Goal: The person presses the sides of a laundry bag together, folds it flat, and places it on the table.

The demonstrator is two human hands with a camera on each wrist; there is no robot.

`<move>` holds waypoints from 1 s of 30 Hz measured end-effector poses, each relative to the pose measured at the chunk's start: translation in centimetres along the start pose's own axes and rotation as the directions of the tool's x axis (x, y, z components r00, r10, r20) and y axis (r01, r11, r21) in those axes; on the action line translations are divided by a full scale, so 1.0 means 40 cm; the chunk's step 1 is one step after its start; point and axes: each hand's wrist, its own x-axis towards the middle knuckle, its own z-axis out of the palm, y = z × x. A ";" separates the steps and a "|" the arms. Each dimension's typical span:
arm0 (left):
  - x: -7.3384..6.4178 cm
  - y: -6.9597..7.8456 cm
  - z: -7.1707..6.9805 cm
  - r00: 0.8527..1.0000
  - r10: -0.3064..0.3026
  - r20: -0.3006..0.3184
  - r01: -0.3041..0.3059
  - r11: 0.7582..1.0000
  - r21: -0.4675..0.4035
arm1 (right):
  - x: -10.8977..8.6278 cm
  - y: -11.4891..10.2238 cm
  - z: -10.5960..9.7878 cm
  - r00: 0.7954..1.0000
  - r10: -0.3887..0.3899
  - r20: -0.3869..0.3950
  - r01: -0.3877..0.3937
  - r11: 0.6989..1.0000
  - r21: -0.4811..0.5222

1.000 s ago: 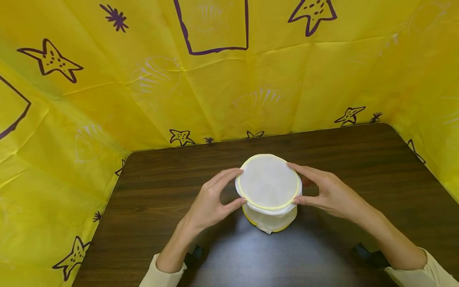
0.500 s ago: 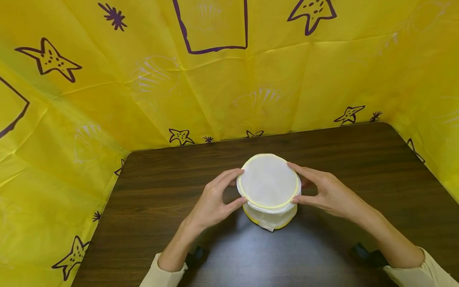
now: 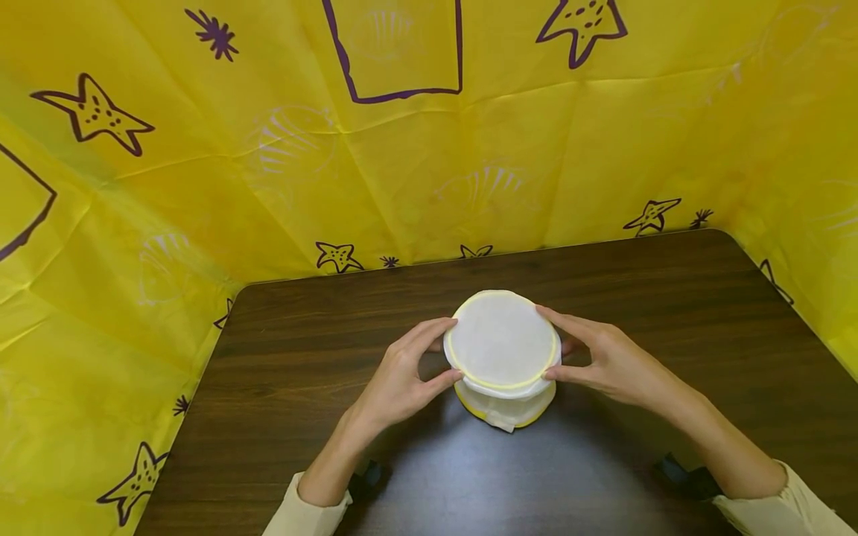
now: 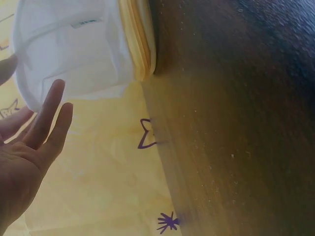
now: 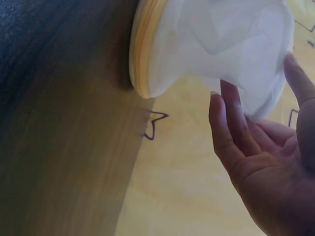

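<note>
1. While the white bag (image 3: 503,339) is standing upright on the desk (image 3: 295,372), its round top is facing up between the person's two hands.
2. The left grip (image 3: 405,368) is holding the top rim from the left, its thumb and forefinger spread apart, the thumb nearer the person.
3. The right grip (image 3: 606,361) is holding the same rim from the right, also with thumb and forefinger spread well apart.
4. A yellow band (image 4: 134,39) is circling the base, and the thin wall is sagging inward above it.
5. Other left fingers (image 4: 49,113) seem to be reaching along the wall, though that view is dim and cropped.
6. Behind the desk, a yellow cloth (image 3: 402,171) with dark starfish drawings (image 3: 97,115) is hanging.
7. Pale sleeves (image 3: 304,510) are covering the forearms.
</note>
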 end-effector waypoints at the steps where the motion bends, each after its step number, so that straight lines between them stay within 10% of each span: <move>1: 0.000 -0.002 0.001 1.000 -0.001 0.002 0.001 1.000 0.000 | 0.000 0.002 0.002 1.000 0.005 0.004 -0.005 1.000 0.009; 30: -0.006 -0.029 0.019 0.995 -0.066 0.074 0.062 0.997 0.049 | -0.004 0.041 0.032 0.999 0.017 0.032 -0.015 0.998 -0.060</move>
